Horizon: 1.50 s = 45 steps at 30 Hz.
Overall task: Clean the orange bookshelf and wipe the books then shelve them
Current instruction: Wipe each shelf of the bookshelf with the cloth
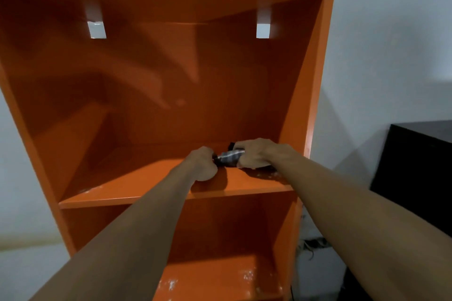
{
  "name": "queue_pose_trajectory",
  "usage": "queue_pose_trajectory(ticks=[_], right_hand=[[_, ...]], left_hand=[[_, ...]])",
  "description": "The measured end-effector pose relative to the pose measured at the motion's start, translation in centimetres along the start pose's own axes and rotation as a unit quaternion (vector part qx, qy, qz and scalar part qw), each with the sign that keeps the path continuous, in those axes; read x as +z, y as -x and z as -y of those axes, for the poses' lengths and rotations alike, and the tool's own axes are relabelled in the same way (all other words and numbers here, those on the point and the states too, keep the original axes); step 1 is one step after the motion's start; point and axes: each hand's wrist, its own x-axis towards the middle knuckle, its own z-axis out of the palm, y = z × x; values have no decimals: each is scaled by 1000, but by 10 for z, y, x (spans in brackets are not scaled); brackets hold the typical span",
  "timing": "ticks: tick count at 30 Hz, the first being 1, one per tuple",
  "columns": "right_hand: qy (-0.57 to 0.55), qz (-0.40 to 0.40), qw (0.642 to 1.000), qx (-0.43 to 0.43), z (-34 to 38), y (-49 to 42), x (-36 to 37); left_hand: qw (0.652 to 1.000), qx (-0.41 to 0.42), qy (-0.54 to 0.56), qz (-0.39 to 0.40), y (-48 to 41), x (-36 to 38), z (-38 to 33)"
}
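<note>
The orange bookshelf (pixel 315 105) fills the view, its compartments holding no books. Both my arms reach into the upper compartment, above its shelf board (pixel 137 188). A small grey-and-dark checked cloth (pixel 228 157) is bunched between my hands. My left hand (pixel 201 165) grips its left end with curled fingers. My right hand (pixel 254 153) is curled over its right end, close to the right side panel. White dust specks lie on the board under my right wrist and at the board's front left. No books are in view.
A lower shelf board (pixel 220 276) carries white dusty patches. Two rectangular cut-outs (pixel 96 29) open in the back panel near the top. A black cabinet (pixel 415 173) stands to the right against the pale wall. Cables (pixel 310 244) lie on the floor beside the shelf.
</note>
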Motion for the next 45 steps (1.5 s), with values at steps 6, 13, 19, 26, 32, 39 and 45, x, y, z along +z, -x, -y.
queue_pose_trajectory(ticks=[6, 13, 19, 26, 32, 39, 45], right_hand=[[-20, -78, 997, -15, -19, -3, 7], [23, -40, 997, -58, -16, 49, 11], [-1, -10, 998, -63, -10, 92, -14], [10, -127, 991, -40, -10, 50, -6], [34, -74, 993, -82, -12, 58, 25], [-11, -215, 969, -123, -15, 80, 0], [22, -166, 986, -10, -29, 6, 28]], left_hand=[[998, -21, -57, 2, -7, -2, -5], [995, -9, -96, 7, -7, -2, -4], [993, 11, -120, 8, -5, 0, -2], [993, 17, -115, 10, -2, 2, -2], [993, 22, -116, 16, -7, 1, 1], [993, 26, -117, 23, -5, 1, 0], [995, 2, -96, 19, -10, 4, 2]])
